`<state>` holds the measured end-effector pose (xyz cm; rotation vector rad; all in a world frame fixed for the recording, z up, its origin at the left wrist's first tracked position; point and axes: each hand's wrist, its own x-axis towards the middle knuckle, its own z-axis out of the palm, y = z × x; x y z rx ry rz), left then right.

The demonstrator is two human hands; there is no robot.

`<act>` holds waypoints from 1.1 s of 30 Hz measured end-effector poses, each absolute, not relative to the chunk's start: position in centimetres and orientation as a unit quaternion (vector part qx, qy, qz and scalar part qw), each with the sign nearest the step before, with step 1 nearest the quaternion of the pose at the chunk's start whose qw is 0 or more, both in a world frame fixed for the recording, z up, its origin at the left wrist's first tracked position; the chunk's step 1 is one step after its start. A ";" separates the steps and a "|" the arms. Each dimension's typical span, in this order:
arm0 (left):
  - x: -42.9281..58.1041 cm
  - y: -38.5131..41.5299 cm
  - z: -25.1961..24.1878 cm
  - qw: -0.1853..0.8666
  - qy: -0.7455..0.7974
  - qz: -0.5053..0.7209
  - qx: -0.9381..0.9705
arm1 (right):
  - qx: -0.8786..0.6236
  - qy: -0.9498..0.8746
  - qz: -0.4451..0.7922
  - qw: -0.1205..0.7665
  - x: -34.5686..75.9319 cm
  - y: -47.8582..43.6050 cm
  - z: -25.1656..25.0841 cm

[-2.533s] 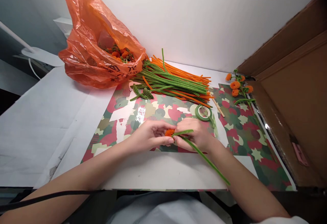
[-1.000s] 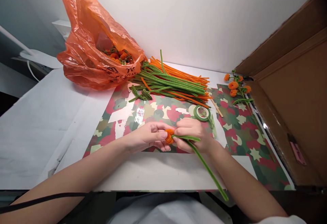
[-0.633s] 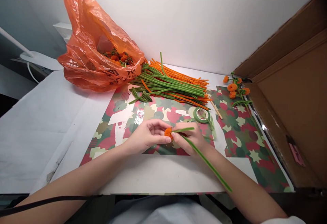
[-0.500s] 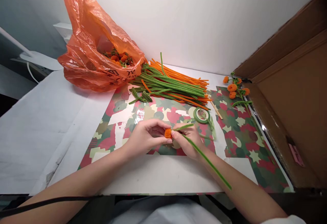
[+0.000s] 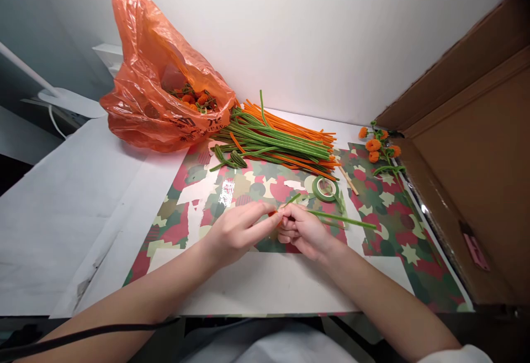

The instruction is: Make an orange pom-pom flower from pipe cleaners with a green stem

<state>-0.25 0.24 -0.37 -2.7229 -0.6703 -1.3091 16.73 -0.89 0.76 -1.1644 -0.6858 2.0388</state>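
Note:
My left hand [image 5: 238,231] is closed in a pinch on a small orange fuzzy flower head, now almost wholly covered by the fingers. Fingertip to fingertip with it, my right hand [image 5: 308,234] is curled shut on a green pipe cleaner [image 5: 345,220]. Its long end sticks out to the right, and a short green end shows above the fingertips. Just beyond the hands lies a roll of green tape [image 5: 326,189], with a loose strip trailing to the right.
Green pipe cleaners [image 5: 281,138] and orange pipe cleaners [image 5: 290,122] lie bundled at the back. An orange plastic bag [image 5: 141,115] holds several orange flowers. Finished orange flowers [image 5: 373,145] stand at right by a cardboard box [image 5: 476,120]. A wooden stick [image 5: 349,180] and bent green pieces [image 5: 229,158] lie nearby.
The pipe cleaner's long end has swung up from pointing toward me to pointing right. My right fingers have curled in, and the orange flower head has become mostly hidden.

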 end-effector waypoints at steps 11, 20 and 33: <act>-0.2 0.8 -0.4 -0.559 -0.323 -0.373 -0.666 | -0.427 -0.328 0.755 0.375 17.6 -0.3 0.7; 0.0 0.5 -0.2 -0.612 -0.310 -0.384 -0.618 | -0.422 -0.664 0.511 0.345 18.5 -0.6 0.7; 0.4 0.0 0.1 -0.669 -0.353 -0.371 -0.540 | -0.406 -0.712 0.389 0.420 18.1 -1.2 0.8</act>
